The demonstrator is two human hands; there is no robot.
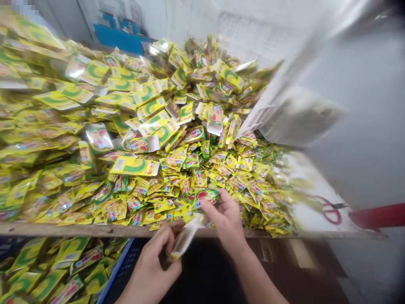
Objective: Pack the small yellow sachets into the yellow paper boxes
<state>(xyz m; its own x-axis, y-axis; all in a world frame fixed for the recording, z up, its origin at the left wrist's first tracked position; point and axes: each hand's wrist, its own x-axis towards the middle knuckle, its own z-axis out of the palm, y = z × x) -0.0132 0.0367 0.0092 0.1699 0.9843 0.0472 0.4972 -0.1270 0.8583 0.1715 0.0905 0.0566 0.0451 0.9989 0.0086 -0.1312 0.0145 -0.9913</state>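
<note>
My left hand [158,257] is closed around a small open carton [185,242], whose open end and white flap tilt up toward the right, partly blurred. Between the thumb and fingers of my right hand [226,219] is a green candy packet [205,196] with a red watermelon picture, just above the carton's open end. Both hands are at the table's front edge. Behind them lies a heap of small yellow and green candy packets [221,169]. Yellow cartons [134,165], several with open ends, are piled to the left and farther back.
Below the table on the left stands a blue crate [115,270] filled with yellow cartons. Red-handled scissors [332,211] lie on the right of the white tabletop [311,179], near a red bar [379,216]. A blurred white sheet [275,93] rises behind the heap.
</note>
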